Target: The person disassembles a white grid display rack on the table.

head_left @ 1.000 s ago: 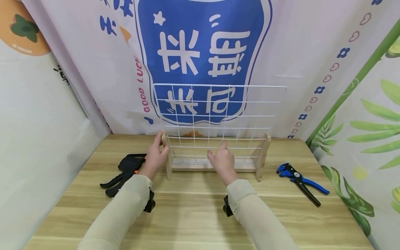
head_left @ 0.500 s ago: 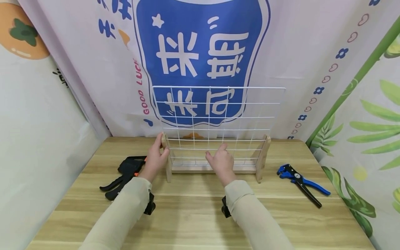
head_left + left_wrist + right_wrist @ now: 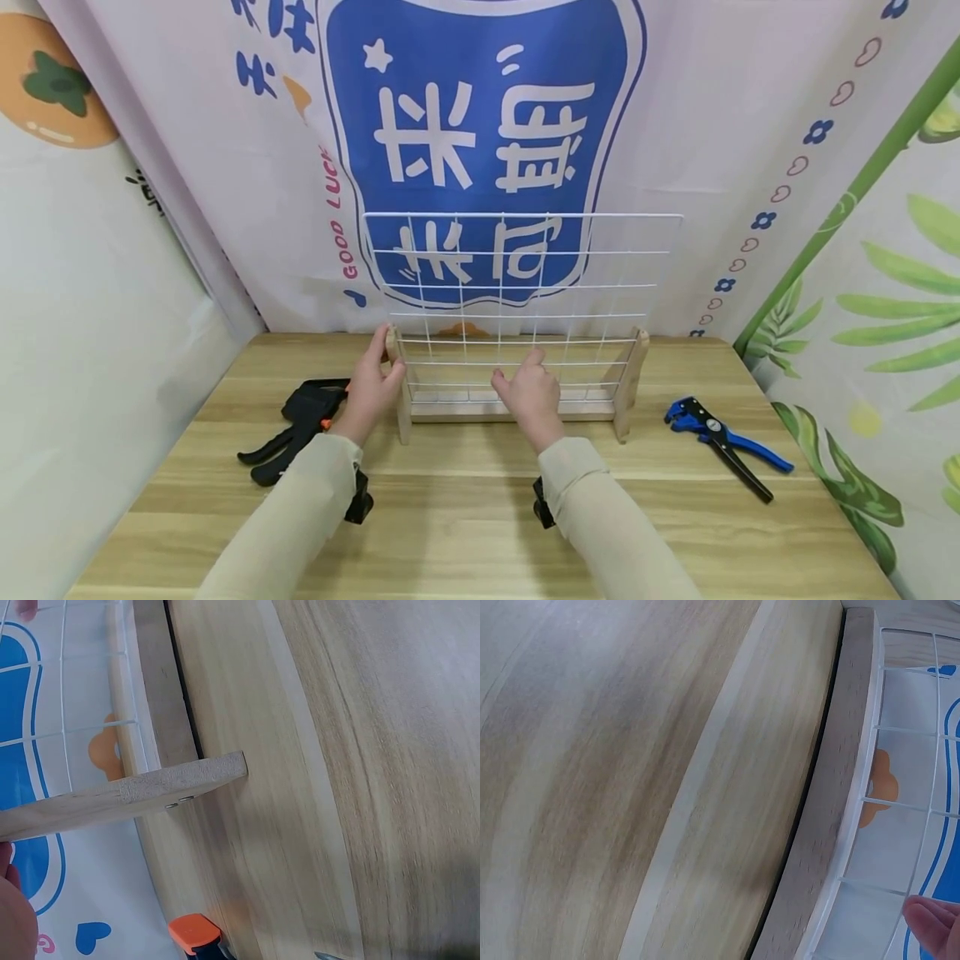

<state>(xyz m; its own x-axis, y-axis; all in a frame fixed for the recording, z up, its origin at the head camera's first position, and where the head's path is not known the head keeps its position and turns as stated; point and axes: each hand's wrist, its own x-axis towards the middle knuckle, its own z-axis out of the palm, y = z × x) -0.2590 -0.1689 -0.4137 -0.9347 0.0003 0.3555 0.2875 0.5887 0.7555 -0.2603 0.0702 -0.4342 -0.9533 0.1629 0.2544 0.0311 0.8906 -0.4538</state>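
Note:
In the head view a white wire grid panel (image 3: 501, 285) stands upright in a wooden stand (image 3: 512, 411) with two side posts. My left hand (image 3: 369, 388) grips the stand's left post (image 3: 402, 392), its index finger reaching up to the post's top. The left wrist view shows this post (image 3: 127, 791) and part of the hand (image 3: 15, 919) at the edge. My right hand (image 3: 531, 395) is at the lower middle of the grid, thumb and index spread apart. Its fingertips (image 3: 928, 921) meet or lie very near a wire; whether they press it is unclear.
A black clamp with orange pads (image 3: 300, 425) lies left of the stand, partly behind the left forearm. Blue-and-black wire strippers (image 3: 723, 442) lie to the right. The wooden table (image 3: 465, 525) ends at a printed cloth backdrop (image 3: 697, 183).
The scene sits slightly lower in the head view, as the camera has tilted up a little. Both hands keep their places on the stand and at the grid.

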